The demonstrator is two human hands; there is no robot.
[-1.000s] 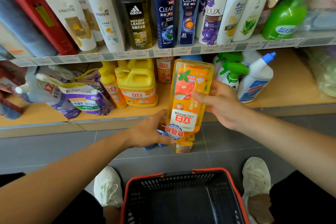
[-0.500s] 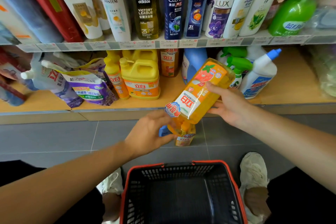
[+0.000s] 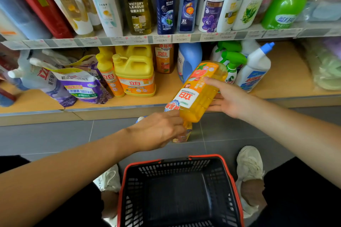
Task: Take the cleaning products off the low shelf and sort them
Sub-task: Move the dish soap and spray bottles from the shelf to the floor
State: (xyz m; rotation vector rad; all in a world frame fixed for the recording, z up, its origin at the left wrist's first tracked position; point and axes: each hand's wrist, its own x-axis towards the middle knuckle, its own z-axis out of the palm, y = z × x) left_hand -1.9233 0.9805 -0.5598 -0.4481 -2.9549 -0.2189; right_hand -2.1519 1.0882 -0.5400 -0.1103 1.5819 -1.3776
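Orange bottle [image 3: 197,96]: mid-frame, off the low shelf [image 3: 162,96], tilted, cap end down-left, base up-right, hanging over the shelf edge and grey floor [image 3: 55,138]. Left hand [image 3: 158,129] curled round the cap end, grasping it; blue-white bit poking out behind the knuckles, can't tell what. Right hand [image 3: 230,97] grasping the upper body, thumb on top, fingers underneath. Bottom centre, below both hands: black basket [image 3: 230,171] with red rim, white shoes [image 3: 249,164] either side. On low shelf just behind the held bottle: blue bottle [image 3: 189,61], green-trigger sprayers [image 3: 232,64], white bottle with blue cap [image 3: 256,68] further right. Centre-left: yellow jug [image 3: 135,72], slim yellow bottle [image 3: 108,75] beside it, purple pouches [image 3: 81,86] slumped at far left. Top of frame: upper shelf [image 3: 129,39], shampoo bottles [image 3: 166,2] packed in a row, price tags along the edge.
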